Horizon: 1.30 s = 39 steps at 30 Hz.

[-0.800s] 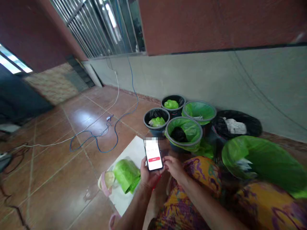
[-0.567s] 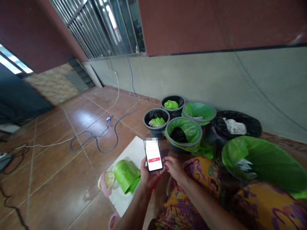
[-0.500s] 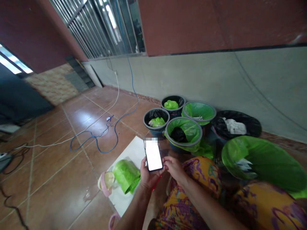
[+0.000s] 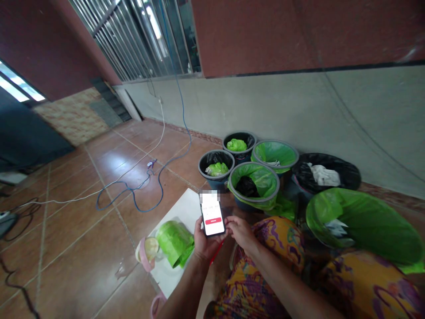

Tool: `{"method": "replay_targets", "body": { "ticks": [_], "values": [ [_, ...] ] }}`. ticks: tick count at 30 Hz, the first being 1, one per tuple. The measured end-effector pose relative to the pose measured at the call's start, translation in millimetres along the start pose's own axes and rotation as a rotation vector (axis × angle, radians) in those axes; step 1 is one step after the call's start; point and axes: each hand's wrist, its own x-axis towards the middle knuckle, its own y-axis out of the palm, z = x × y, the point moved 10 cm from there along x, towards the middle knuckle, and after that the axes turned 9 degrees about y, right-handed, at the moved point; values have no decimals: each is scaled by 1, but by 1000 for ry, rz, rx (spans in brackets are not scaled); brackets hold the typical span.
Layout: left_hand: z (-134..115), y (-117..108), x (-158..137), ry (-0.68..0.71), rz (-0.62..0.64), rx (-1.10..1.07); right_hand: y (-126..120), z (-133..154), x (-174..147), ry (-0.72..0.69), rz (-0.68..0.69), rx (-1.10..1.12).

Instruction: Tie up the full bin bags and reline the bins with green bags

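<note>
My left hand is wrapped under the lower end of a smartphone, thumb along its left side. The lit screen is white with a red button; its upper end is blurred out. Close by the phone's right edge is my right hand, fingers curled together, with nothing visible in them; whether the fingertips touch the edge is unclear. Left of the phone, a rolled bundle of green plastic bags lies on a white board. A roll of tape with a pink band sits at the board's left edge.
Several lined buckets, including a green-lined one, stand along the wall beside a black-lined bin. A large green-lined container is by my right knee. A blue cable and a white cable cross the tiled floor.
The phone's blank white screen now shows text lines and a red button. Both hands have stayed almost still.
</note>
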Motion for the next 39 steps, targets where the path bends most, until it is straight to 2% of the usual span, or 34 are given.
{"method": "replay_targets", "body": {
  "ticks": [21, 32, 39],
  "values": [
    [2, -1, 2, -4, 12, -13, -1, 1, 0, 23, -20, -31],
    [6, -11, 7, -23, 13, -68, -1, 2, -1, 45, -31, -24],
    [6, -17, 11, 16, 23, -80, -2, 4, -1, 34, -42, -36]
  ]
}}
